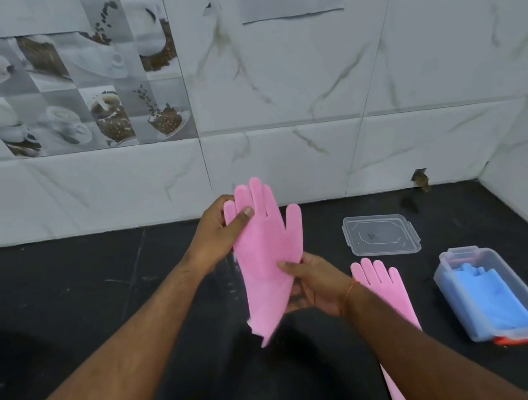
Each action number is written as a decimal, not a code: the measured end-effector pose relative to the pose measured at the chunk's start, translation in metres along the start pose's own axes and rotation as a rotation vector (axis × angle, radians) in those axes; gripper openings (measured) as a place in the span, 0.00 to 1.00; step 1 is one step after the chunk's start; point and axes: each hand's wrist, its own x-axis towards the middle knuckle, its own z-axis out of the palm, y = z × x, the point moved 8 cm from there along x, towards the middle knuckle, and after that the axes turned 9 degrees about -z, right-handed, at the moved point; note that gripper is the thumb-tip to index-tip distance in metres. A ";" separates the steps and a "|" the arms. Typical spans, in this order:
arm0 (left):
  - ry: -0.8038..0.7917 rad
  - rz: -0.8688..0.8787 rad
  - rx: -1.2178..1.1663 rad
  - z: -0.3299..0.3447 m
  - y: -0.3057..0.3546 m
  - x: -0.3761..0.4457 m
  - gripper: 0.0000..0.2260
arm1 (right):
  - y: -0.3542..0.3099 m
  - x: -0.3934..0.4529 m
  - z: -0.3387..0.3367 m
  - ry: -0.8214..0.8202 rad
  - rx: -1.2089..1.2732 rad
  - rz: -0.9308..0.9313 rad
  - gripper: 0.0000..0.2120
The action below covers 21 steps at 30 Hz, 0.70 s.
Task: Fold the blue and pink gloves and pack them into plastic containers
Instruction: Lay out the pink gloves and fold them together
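I hold a pink glove [264,250] up above the black counter, fingers pointing up and cuff hanging down. My left hand [216,233] pinches it near the fingers, thumb on the front. My right hand [315,285] grips it at the palm and wrist. A second pink glove [385,288] lies flat on the counter, partly hidden under my right forearm. At the right, a clear plastic container [509,314] holds folded blue gloves [488,297].
A clear plastic lid [381,234] lies flat on the black counter [81,286] behind the second glove. Something orange [509,341] shows under the container's near end. A white marble-tiled wall [308,91] stands behind, with a side wall at the far right.
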 end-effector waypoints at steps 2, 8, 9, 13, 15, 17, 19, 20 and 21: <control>-0.025 -0.048 -0.034 0.012 -0.011 -0.001 0.18 | 0.014 -0.007 -0.012 0.054 0.036 -0.013 0.20; -0.061 -0.178 -0.091 0.046 -0.046 -0.002 0.09 | 0.043 -0.035 -0.031 0.065 0.002 0.083 0.25; -0.059 -0.198 -0.096 0.050 -0.051 -0.002 0.09 | 0.048 -0.040 -0.036 0.076 0.012 0.095 0.25; -0.123 -0.338 -0.065 0.079 -0.082 -0.007 0.13 | 0.074 -0.062 -0.058 0.171 -0.072 0.189 0.20; -0.257 -0.408 0.009 0.103 -0.107 -0.017 0.21 | 0.094 -0.074 -0.075 0.259 -0.212 0.289 0.16; -0.354 -0.451 0.157 0.124 -0.131 -0.033 0.38 | 0.111 -0.088 -0.089 0.306 -0.329 0.392 0.13; -0.393 -0.388 0.395 0.141 -0.150 -0.046 0.47 | 0.120 -0.096 -0.100 0.331 -0.384 0.444 0.11; -0.390 -0.308 0.560 0.148 -0.158 -0.054 0.48 | 0.124 -0.098 -0.102 0.341 -0.397 0.455 0.11; -0.379 -0.227 0.734 0.156 -0.166 -0.063 0.49 | 0.129 -0.103 -0.103 0.355 -0.416 0.471 0.10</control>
